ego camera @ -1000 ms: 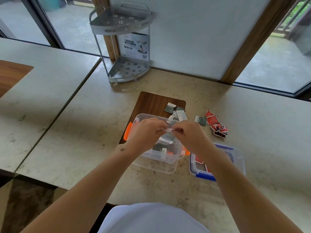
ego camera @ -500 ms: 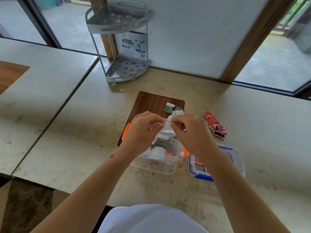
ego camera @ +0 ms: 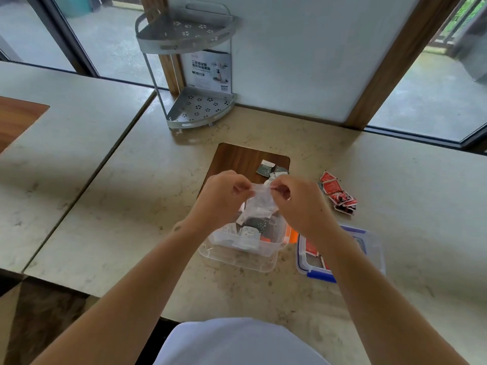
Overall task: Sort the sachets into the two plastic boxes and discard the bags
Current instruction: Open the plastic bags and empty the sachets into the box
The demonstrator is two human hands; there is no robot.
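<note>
My left hand (ego camera: 224,196) and my right hand (ego camera: 297,204) each pinch the top edge of a small clear plastic bag (ego camera: 259,204), held just above the clear box with orange clips (ego camera: 237,256). That box holds several dark green and white sachets (ego camera: 247,234). To its right sits the blue-rimmed box (ego camera: 305,267) with red sachets inside, partly hidden by my right forearm. More green sachets (ego camera: 267,168) lie on the wooden board, and a pile of red sachets (ego camera: 338,194) lies on the counter to the right.
A wooden board (ego camera: 237,159) lies under the far side of the clear box. A grey two-tier corner rack (ego camera: 195,106) stands at the back against the wall. A seam splits the counter from another table at left, with its front edge close to my body.
Both hands have lifted the clear bag higher over the orange-clipped box, and its top edge now looks pulled apart. More sachets show in the box below.
</note>
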